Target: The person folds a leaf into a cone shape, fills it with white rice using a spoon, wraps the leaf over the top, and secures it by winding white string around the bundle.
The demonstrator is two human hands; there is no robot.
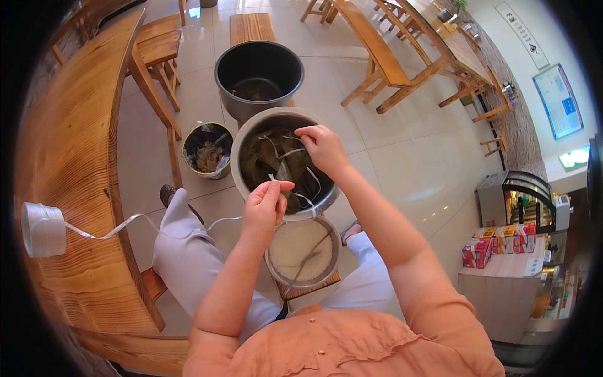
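Note:
My left hand (267, 202) is closed in a pinch on a white plastic string, just above the near rim of a wide metal basin (240, 129). Farther off, over the basin's right side, my right hand (321, 149) pinches white string too. Inside the basin lie dark green leaves (257, 151), with several white strings (290, 152) across them. Whether a wrapped bundle hangs beneath my left fingers cannot be made out. Close to me stands a bowl of white rice (292, 246), with a long-handled spoon (309, 256) lying in it.
A string spool (45, 230) stands on the wooden table (94, 188) at left; its string trails over my left leg. Beyond the basin is a deep black pot (259, 103) on a wooden bench (251, 26). A lined bin (207, 151) stands left of the basin.

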